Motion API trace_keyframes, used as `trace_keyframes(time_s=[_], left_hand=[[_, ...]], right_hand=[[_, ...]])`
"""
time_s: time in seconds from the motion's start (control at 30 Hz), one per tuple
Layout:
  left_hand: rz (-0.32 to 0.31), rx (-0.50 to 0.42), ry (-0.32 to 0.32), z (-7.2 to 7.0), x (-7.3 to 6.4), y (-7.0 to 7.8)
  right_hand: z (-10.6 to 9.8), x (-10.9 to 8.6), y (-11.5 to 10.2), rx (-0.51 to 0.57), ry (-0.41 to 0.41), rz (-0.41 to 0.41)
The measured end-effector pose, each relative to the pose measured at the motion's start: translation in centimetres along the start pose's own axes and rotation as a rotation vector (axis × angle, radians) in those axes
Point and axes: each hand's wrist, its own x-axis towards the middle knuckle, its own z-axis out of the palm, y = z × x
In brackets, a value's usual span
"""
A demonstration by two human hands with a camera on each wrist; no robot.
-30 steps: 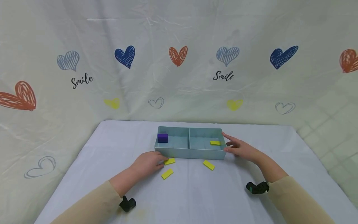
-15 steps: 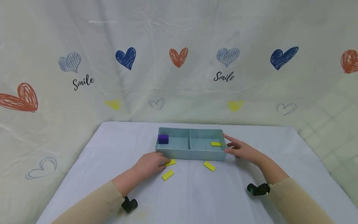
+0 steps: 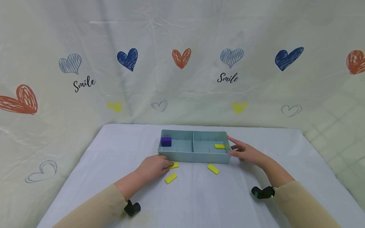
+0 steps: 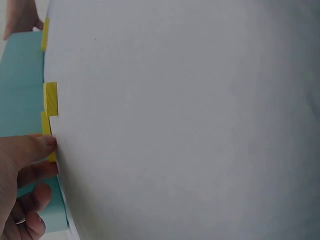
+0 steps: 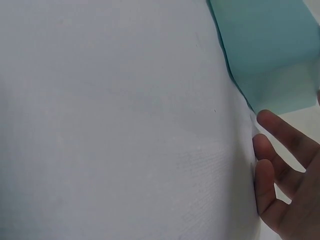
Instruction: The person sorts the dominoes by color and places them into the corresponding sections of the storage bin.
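A light teal box [image 3: 182, 156] with two compartments stands on the white-covered table. Its left compartment holds a purple block [image 3: 166, 142]; a yellow block [image 3: 220, 146] lies in the right one. At the box's front left, my left hand [image 3: 152, 167] pinches a yellow block [image 4: 52, 156] between thumb and index finger, low over the cloth. My right hand [image 3: 246, 152] is at the box's right end, index finger and thumb extended along it. The other fingers of that hand [image 5: 295, 175] are loosely bent beside the box.
Another yellow block [image 3: 171, 178] lies just nearer than my left hand. One more yellow block [image 3: 213, 168] is in front of the box's right half. A pale sheet printed with hearts [image 3: 181, 58] hangs behind the table [image 3: 194, 196].
The whole head view has shifted slightly. Both hands, the box and the blocks keep their places relative to each other.
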Motion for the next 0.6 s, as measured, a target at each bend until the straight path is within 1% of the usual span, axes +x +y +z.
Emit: trace_keyframes(time_s=[0.3, 0.6], left_hand=[[-0.003, -0.043, 0.007, -0.07, -0.07, -0.12], [0.001, -0.083, 0.048, -0.3, -0.54, -0.18]], right_hand=[[-0.07, -0.12, -0.32, -0.009, 0.003, 0.01], [0.0, 0.18, -0.04, 0.002, -0.006, 0.03]])
